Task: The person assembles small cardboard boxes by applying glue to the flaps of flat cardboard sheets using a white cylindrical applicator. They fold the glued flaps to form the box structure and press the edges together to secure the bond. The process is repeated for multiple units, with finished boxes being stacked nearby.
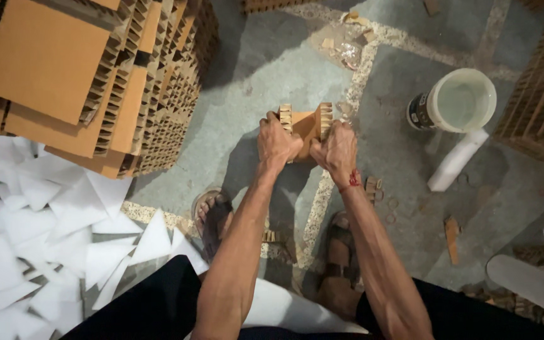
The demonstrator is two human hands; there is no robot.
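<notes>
Above the concrete floor (266, 75), in the head view, both hands meet on a small cardboard piece (305, 124) held out in front of the body, roughly over the pale seam that runs across the floor. The left hand (277, 142) is clenched on the piece's left side, the right hand (335, 150) on its right, knuckles up; fingers of both curl round it, so the corrugated edges stand up clear between the two fists. The grip from both sides looks like a way to steady or bend the piece, judging by the fold showing in its brown face. A red thread (351, 181) sits at the right wrist. Toward the floor's upper left corner rise tall stacks of corrugated cardboard (89, 75), within reach to the left. Along the left edge lies a heap of white paper triangles (51, 239), loose and overlapping. Toward the upper right stands a white bucket (461, 101), open, with a white roll (458, 160) lying just beside it. Small cardboard scraps (451, 236) lie scattered near the sandalled feet (212, 217).
</notes>
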